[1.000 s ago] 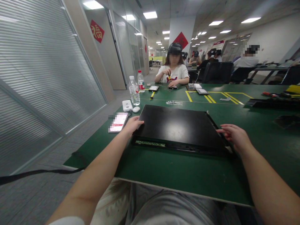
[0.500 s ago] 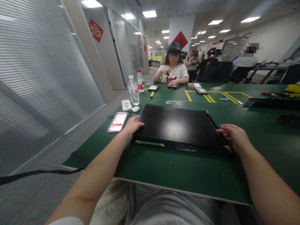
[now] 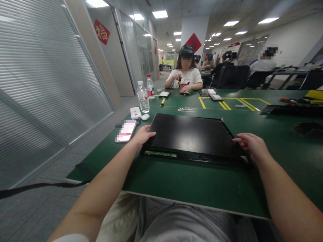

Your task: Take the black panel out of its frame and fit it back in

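One black panel [image 3: 188, 134]
Left hand [image 3: 141, 136]: fingers clamp panel's left edge; right hand [image 3: 253, 146]: fingers touch right edge, grip unclear.

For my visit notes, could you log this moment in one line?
left hand: holding black panel by left edge | right hand: at its right edge | green circuit strip: exposed along near side

Black panel [image 3: 191, 134] slightly lower at left side, left fingers [image 3: 151, 134] down with it
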The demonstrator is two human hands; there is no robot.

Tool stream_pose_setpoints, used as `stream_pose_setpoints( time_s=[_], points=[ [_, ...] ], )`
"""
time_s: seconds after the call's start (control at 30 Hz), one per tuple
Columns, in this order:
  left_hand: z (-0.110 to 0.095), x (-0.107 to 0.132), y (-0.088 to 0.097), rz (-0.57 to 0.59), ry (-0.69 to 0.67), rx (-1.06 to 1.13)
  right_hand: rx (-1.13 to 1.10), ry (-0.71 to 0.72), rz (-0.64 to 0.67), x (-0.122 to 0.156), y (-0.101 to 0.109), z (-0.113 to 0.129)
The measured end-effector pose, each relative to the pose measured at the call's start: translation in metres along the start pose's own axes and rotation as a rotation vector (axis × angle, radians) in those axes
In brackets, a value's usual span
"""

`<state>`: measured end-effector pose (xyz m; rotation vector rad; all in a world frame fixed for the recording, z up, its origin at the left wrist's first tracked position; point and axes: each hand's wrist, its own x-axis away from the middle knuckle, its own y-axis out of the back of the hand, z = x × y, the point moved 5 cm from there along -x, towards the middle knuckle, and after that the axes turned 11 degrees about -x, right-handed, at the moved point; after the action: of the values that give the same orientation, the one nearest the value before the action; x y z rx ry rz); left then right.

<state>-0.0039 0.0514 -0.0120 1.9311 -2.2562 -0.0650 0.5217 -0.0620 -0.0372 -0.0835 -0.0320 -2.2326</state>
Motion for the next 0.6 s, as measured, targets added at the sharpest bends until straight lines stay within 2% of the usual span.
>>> stream_pose_setpoints(
  time_s=[0.6],
  points=[
    [-0.003,0.005,0.001,-0.039,0.153,-0.028,0.06,-0.021,-0.095,0.019,-0.008,0.013]
  ],
)
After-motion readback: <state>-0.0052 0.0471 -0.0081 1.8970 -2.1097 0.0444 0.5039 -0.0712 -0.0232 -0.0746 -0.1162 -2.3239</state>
